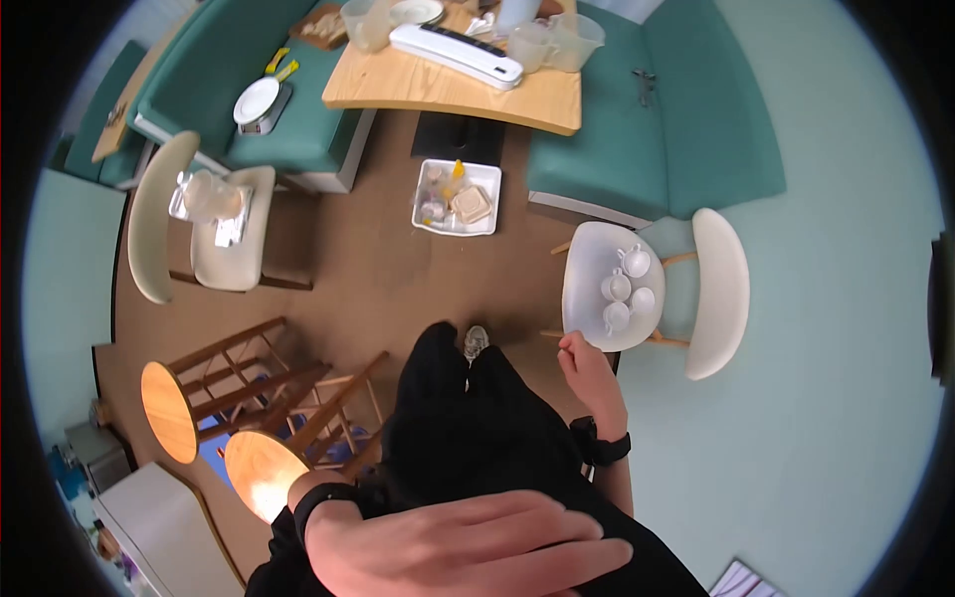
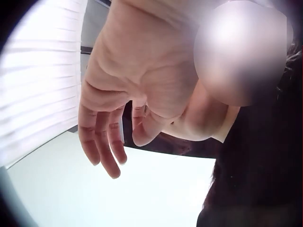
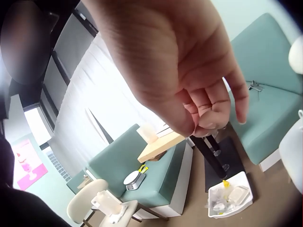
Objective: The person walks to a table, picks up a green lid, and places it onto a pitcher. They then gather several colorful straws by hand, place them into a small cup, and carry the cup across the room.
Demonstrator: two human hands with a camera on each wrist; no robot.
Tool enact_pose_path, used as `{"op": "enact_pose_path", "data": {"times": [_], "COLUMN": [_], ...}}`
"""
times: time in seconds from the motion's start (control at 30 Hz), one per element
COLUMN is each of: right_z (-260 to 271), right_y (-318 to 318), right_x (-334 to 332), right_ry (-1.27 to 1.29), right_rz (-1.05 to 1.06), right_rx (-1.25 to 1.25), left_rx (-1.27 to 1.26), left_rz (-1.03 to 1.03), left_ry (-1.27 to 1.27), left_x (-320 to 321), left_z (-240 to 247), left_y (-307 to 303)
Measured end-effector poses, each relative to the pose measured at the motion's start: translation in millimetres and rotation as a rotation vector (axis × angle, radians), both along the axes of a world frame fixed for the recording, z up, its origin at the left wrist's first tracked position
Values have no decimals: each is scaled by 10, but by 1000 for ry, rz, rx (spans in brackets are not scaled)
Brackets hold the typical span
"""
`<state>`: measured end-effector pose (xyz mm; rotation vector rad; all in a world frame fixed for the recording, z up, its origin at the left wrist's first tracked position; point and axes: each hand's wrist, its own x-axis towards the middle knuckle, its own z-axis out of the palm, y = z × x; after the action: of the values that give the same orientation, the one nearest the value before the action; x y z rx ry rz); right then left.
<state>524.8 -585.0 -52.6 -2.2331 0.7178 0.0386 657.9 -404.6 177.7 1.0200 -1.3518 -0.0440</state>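
In the head view the left hand (image 1: 458, 545) is raised close to the camera across the body, its fingers extended and holding nothing. Its palm and loosely bent fingers fill the upper middle of the left wrist view, where the hand (image 2: 137, 71) is also empty. The right hand (image 1: 591, 380) hangs beside the right leg, near the front edge of a white chair (image 1: 587, 269) with several white cups (image 1: 616, 288) on its seat. In the right wrist view the fingers of that hand (image 3: 189, 71) are loosely curled, with no object visible between them.
A white tray (image 1: 458, 231) with packages lies on the floor before a wooden table (image 1: 448, 98) bearing a white appliance (image 1: 456, 56) and containers. Green benches (image 1: 607, 139) flank it. A scale (image 1: 263, 121) sits on the left bench; wooden stools (image 1: 169, 410) stand at left.
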Motion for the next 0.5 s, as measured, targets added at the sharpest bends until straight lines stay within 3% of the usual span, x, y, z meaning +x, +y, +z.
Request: {"op": "enact_pose_path", "data": {"times": [0.13, 0.17, 0.27, 0.4, 0.5], "right_z": [-116, -158, -200, -68, -38], "right_y": [-188, -229, -305, -351, -348], "right_x": [573, 724, 1282, 1932, 2392], "right_ry": [104, 127, 156, 158, 127], "right_rz": [36, 51, 77, 71, 56], "right_rx": [-8, 2, 15, 45, 69], "left_rx": [128, 344, -16, -219, -246], "left_rz": [-98, -217, 104, 195, 295], "left_ry": [308, 415, 627, 501, 228], "left_x": [734, 1043, 1251, 1994, 2438], "left_z": [91, 294, 91, 47, -20], "left_y": [-358, -332, -487, -572, -646]}}
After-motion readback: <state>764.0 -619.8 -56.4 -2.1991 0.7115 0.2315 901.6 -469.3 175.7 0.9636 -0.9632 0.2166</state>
